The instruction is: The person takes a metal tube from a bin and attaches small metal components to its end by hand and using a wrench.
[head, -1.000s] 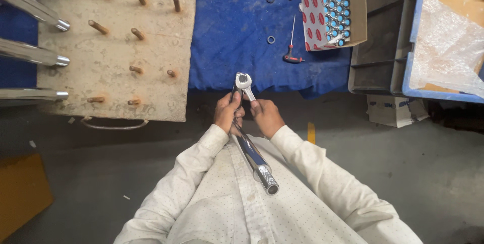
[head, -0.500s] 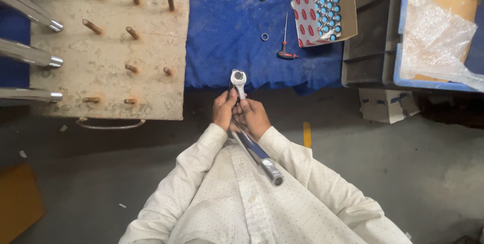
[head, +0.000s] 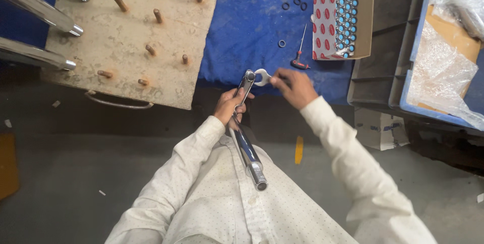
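Observation:
My left hand [head: 229,105] grips a shiny chrome tube [head: 247,148] near its upper end. The tube slants from my chest up toward the blue-covered table [head: 252,27]; its threaded lower end rests against my white shirt. My right hand [head: 294,86] pinches a small silver ring-shaped fitting [head: 261,77] just right of the tube's top end, close to it; I cannot tell if they touch. Both hands hover at the table's front edge.
A wooden peg board [head: 136,37] with rusty pegs lies at left, with chrome tubes [head: 35,55] stuck out beside it. A red-handled small tool [head: 299,62] and black rubber rings [head: 282,43] lie on the blue cloth. A carton of blue-capped parts [head: 343,14] and blue crates [head: 443,57] stand to the right.
My right hand has left the tube and swung out to the right, holding the silver fitting off the tube's top end. The left hand keeps its grip. The view has shifted slightly.

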